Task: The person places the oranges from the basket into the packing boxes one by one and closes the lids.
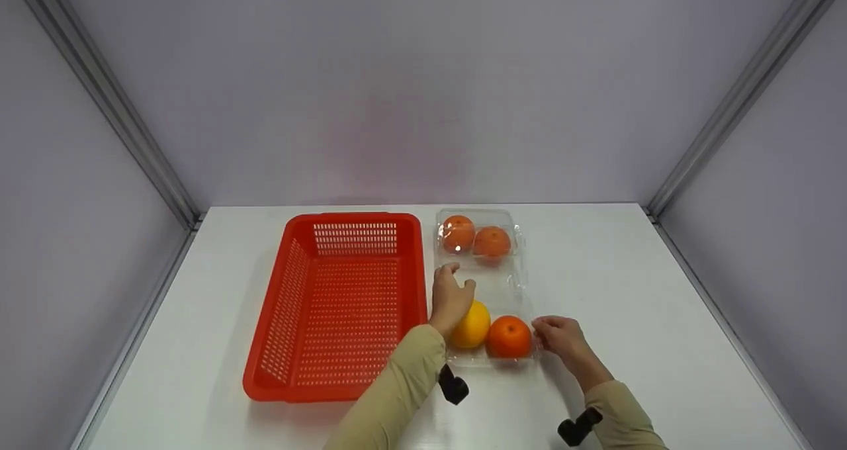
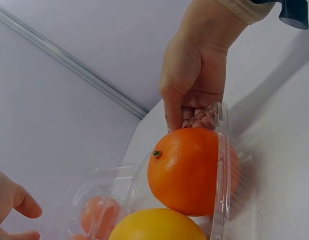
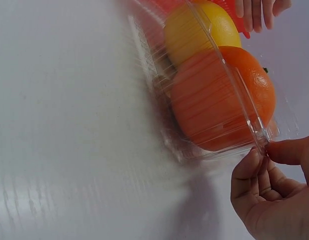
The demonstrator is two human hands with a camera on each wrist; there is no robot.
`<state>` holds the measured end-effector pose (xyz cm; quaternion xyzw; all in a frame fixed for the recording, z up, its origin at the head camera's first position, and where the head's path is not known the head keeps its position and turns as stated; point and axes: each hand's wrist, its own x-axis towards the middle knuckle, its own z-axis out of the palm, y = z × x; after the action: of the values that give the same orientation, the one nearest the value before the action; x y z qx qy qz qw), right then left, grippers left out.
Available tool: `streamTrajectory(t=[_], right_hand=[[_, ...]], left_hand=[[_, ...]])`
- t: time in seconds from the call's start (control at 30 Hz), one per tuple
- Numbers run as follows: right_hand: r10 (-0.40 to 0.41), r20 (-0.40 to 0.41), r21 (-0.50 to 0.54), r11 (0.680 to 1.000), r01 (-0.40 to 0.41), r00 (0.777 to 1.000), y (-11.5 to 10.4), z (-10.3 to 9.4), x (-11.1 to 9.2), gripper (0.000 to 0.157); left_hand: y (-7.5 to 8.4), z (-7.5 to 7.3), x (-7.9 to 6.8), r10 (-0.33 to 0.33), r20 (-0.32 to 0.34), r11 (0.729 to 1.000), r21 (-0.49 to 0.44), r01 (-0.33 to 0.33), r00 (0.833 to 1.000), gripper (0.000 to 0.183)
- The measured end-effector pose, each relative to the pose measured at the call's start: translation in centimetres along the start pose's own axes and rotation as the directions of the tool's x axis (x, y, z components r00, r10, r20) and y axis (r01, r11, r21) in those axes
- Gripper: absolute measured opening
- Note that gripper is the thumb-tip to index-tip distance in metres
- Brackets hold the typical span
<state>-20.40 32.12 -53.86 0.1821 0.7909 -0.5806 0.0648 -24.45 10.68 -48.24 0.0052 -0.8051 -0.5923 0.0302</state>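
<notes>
A clear plastic fruit container (image 1: 486, 280) lies to the right of the basket. In its near end sit a yellow fruit (image 1: 471, 325) and an orange (image 1: 509, 337) with a green stem spot, side by side. Two more orange fruits (image 1: 492, 241) show through clear plastic at the far end. My right hand (image 1: 561, 336) pinches the container's near right rim between thumb and fingers, close beside the orange, as the right wrist view shows. Over the container's left side, just beyond the yellow fruit, my left hand (image 1: 451, 299) reaches with fingers spread and nothing between them.
A red perforated plastic basket (image 1: 270, 304) stands left of the container, its right rim close to my left forearm. Both are on a white table (image 1: 609, 265), with pale walls (image 1: 423, 92) behind and at the sides.
</notes>
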Motion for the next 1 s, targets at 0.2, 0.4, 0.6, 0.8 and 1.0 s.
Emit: streamTrajectory(t=[0.2, 0.4, 0.6, 0.8, 1.0], right_hand=[[0.009, -0.005, -0.015, 1.0, -0.009, 1.0, 0.0, 0.0, -0.1, 0.027], [-0.003, -0.007, 0.025, 1.0, 0.003, 1.0, 0.1, 0.1, -0.1, 0.025], [-0.007, -0.006, 0.018, 1.0, 0.007, 1.0, 0.0, 0.0, -0.1, 0.025], [0.007, -0.013, 0.015, 1.0, -0.007, 1.0, -0.1, 0.1, -0.1, 0.023], [0.008, -0.011, 0.01, 1.0, -0.007, 1.0, -0.1, 0.0, -0.2, 0.024]], left_hand=[[-0.2, 0.1, 0.9, -0.061, -0.026, 0.998, 0.019, 0.061, 0.998, 0.046], [-0.4, 0.2, 1.7, -0.127, 0.0, 0.991, 0.036, 0.127, 0.992, 0.057], [-0.6, 0.2, 2.1, -0.15, 0.02, 0.987, 0.069, 0.148, 0.989, 0.061], [-0.8, 0.3, 2.2, -0.131, 0.02, 0.99, 0.061, 0.13, 0.991, 0.061], [-0.8, 0.4, 2.2, -0.132, 0.019, 0.99, 0.052, 0.131, 0.991, 0.062]])
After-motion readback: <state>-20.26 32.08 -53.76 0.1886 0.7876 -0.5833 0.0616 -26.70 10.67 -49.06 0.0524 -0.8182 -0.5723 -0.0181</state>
